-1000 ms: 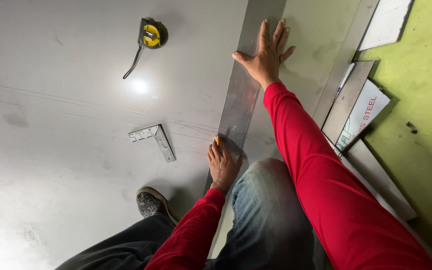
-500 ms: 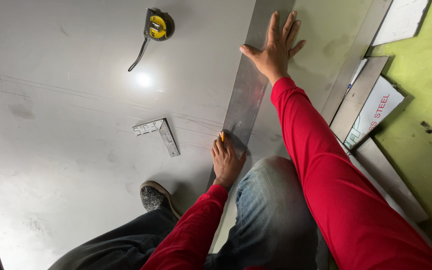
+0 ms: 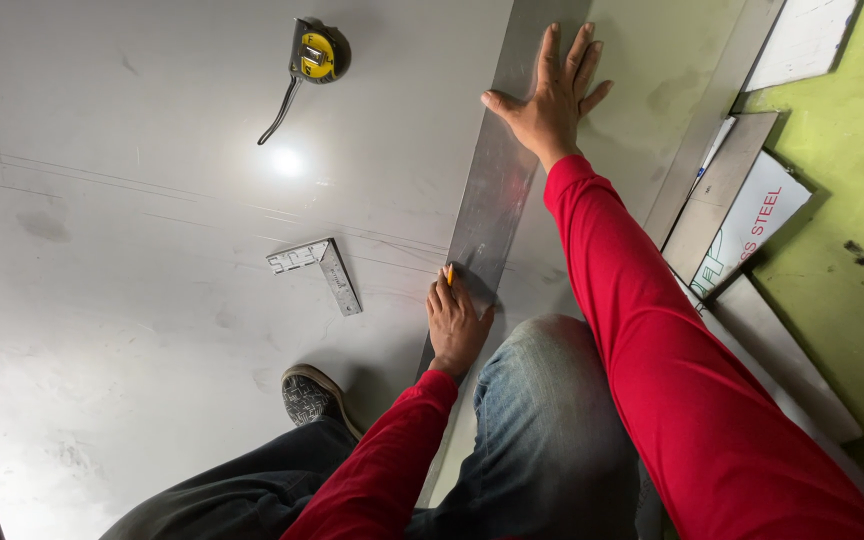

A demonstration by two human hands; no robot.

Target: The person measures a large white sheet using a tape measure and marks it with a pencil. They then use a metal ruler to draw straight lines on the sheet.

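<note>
Right, my left hand (image 3: 455, 325) grips a pencil (image 3: 450, 275) at the metal strip's (image 3: 497, 200) near left edge. Right hand (image 3: 550, 95), fingers spread flat, pins the far end. Strip's long axis runs near-to-far across the steel sheet (image 3: 132, 220).

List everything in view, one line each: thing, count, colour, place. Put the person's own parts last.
metal sheet: one, grey, covers the floor under everything else
metal strip: one, grey, long, lies on the sheet, runs from the top edge down toward the knee
tape measure: one, yellow and black, top middle, with a dark strap trailing
try square: one, silver, L-shaped, flat on the sheet left of the strip
flat panels: several, grey and white, stacked at right
floor: green, far right
pencil: one, orange, in the left hand
shoe: one, dark, bottom middle
knee: blue jeans
left hand: beside the strip's edge
right hand: spread flat on the strip
</note>
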